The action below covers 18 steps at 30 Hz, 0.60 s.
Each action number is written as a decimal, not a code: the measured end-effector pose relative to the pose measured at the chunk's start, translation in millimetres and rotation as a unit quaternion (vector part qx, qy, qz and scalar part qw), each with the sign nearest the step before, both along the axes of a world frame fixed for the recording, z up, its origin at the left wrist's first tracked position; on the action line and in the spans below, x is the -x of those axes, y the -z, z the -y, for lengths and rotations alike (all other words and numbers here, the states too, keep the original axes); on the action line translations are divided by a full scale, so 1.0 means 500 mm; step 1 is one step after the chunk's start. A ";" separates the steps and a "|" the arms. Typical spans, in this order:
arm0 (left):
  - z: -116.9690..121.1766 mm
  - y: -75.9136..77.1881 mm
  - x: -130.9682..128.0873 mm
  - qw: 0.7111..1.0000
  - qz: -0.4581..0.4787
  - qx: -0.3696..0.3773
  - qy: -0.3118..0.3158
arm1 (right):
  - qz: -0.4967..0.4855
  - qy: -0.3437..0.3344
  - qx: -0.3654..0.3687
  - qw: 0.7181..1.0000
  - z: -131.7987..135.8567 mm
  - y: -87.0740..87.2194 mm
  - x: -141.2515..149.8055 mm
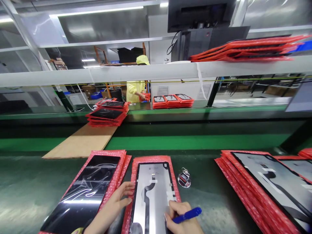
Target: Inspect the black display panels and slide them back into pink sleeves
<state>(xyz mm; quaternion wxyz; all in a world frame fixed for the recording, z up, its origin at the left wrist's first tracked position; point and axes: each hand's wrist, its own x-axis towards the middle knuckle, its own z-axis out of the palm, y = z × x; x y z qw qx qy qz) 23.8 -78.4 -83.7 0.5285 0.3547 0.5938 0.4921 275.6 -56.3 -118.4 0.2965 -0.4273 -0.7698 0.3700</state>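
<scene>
A grey panel [151,198] lies face up on a red bubble-wrap sleeve [151,160] at the near edge of the bench. My right hand [181,216] is closed round a blue pen [187,215] and rests on the panel's right side. My left hand [117,201] lies with fingers stretched out on the sleeve's left edge, holding nothing. To the left sits a glossy black panel [85,191] on a stack of red sleeves.
A small metal clip on a round base [184,178] stands right of the panel. Stacked panels in red sleeves [273,188] fill the right. A brown board [83,141] and more red stacks [107,115] lie across the green belt. A person in yellow [136,87] works beyond.
</scene>
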 end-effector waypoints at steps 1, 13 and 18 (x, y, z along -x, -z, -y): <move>0.000 0.002 -0.004 1.000 0.006 0.010 -0.003 | -0.009 0.004 0.006 1.000 0.000 0.000 0.000; -0.054 -0.089 -0.057 0.990 0.093 0.064 0.088 | -0.222 0.041 0.186 0.956 -0.023 0.016 0.007; -0.055 -0.081 -0.118 0.990 0.103 0.035 0.093 | -0.284 0.019 0.225 0.932 -0.024 0.003 0.001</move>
